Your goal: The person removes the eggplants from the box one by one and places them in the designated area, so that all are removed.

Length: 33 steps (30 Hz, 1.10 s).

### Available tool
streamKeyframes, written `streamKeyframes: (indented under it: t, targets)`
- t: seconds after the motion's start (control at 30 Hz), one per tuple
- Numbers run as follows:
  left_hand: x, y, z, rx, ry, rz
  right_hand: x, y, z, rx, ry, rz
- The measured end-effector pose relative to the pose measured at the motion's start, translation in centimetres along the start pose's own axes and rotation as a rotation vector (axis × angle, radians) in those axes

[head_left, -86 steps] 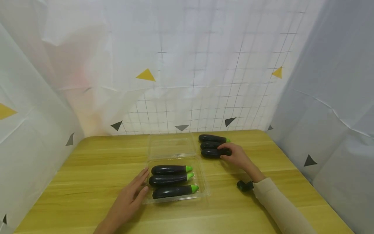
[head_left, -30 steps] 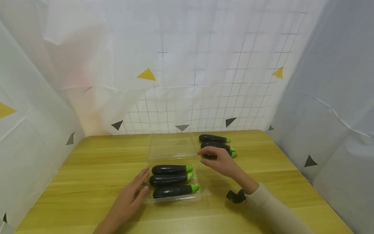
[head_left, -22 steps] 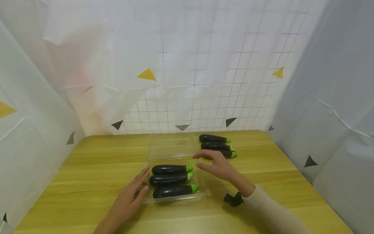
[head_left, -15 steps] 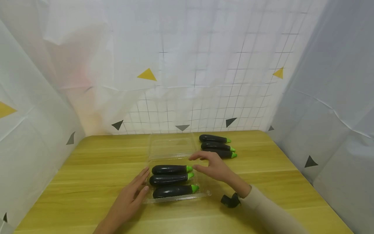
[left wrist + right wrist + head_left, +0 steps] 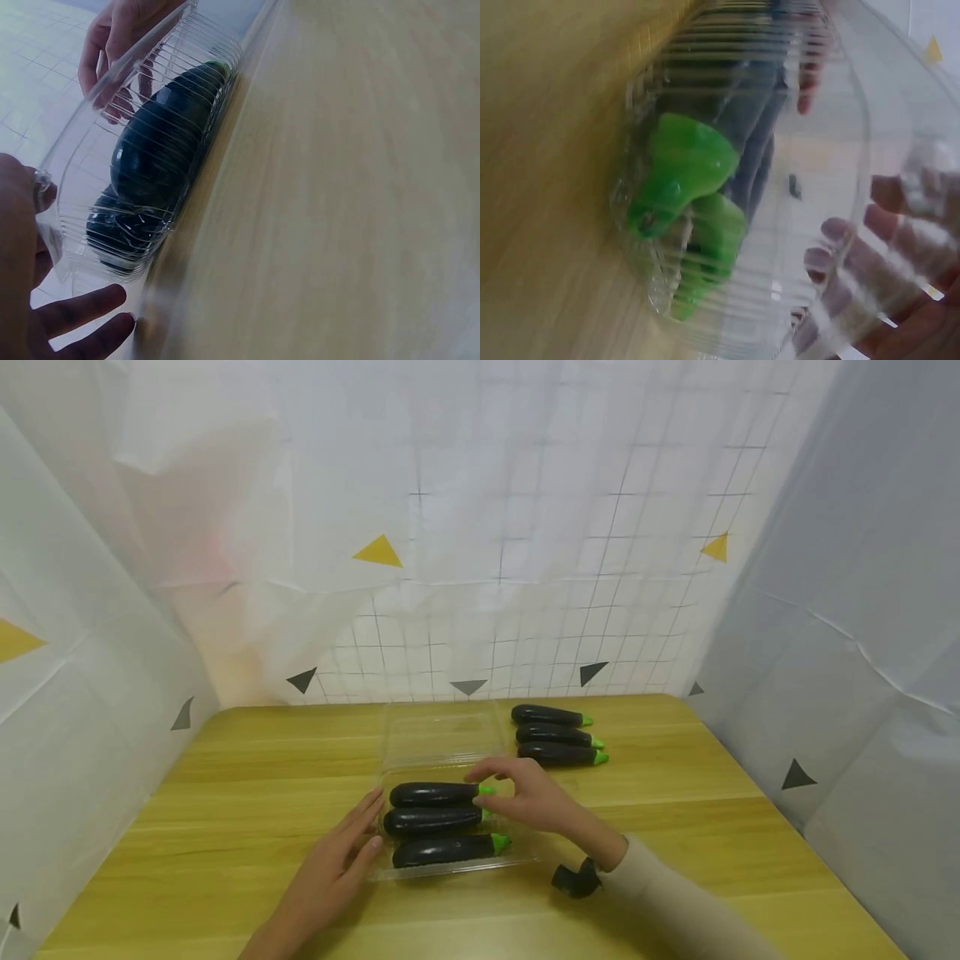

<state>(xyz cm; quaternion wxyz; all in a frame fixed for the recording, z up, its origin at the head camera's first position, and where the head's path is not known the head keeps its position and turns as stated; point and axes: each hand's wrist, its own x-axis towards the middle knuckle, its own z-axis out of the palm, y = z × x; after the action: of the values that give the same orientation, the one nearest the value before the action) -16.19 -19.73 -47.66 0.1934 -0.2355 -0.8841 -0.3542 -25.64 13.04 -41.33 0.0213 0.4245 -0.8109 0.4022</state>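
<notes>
A clear plastic clamshell container [image 5: 450, 872] lies open, its lid [image 5: 442, 735] folded back flat. Inside are three dark eggplants with green stems: a rear one [image 5: 431, 794], a middle one [image 5: 431, 820] and a front one [image 5: 442, 852]. My left hand [image 5: 330, 872] touches the container's left side with extended fingers; the left wrist view shows the fingers [image 5: 82, 311] spread by its corner. My right hand [image 5: 528, 797] hovers over the right side at the rear stems, thumb and fingers apart and holding nothing. Through the clear wall, the right wrist view shows its fingers [image 5: 862, 262] loosely bent.
Three more eggplants lie side by side on the wooden table [image 5: 262, 777], behind and right of the container; the nearest eggplant [image 5: 557, 753] is closest to my right hand. A black curved piece [image 5: 576, 881] sits by the right sleeve [image 5: 660, 893]. White sheets [image 5: 465, 485] enclose the table.
My right hand has let go of the nearest loose eggplant and moved left and nearer, over the container's right side. The left hand and the eggplants in the container have stayed put.
</notes>
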Motion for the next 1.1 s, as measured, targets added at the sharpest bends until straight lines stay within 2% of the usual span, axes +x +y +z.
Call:
streamKeyframes:
  t: [0.17, 0.53, 0.77, 0.9, 1.1]
  targets:
    - [0.0, 0.0, 0.0, 0.006, 0.0, 0.0, 0.3, -0.1, 0.5, 0.02, -0.015, -0.011]
    - [0.0, 0.0, -0.1, 0.004, 0.004, 0.007, 1.0, -0.1, 1.6, -0.013, -0.079, -0.062]
    - [0.0, -0.1, 0.0, 0.004, 0.005, 0.015, 0.7, 0.0, 2.0, -0.043, -0.107, -0.014]
    - [0.0, -0.1, 0.1, 0.001, 0.0, 0.017, 0.6, 0.2, 2.1, -0.098, -0.162, -0.014]
    - [0.0, 0.1, 0.0, 0.023, -0.006, -0.002, 0.6, 0.4, 2.5, -0.278, -0.301, -0.023]
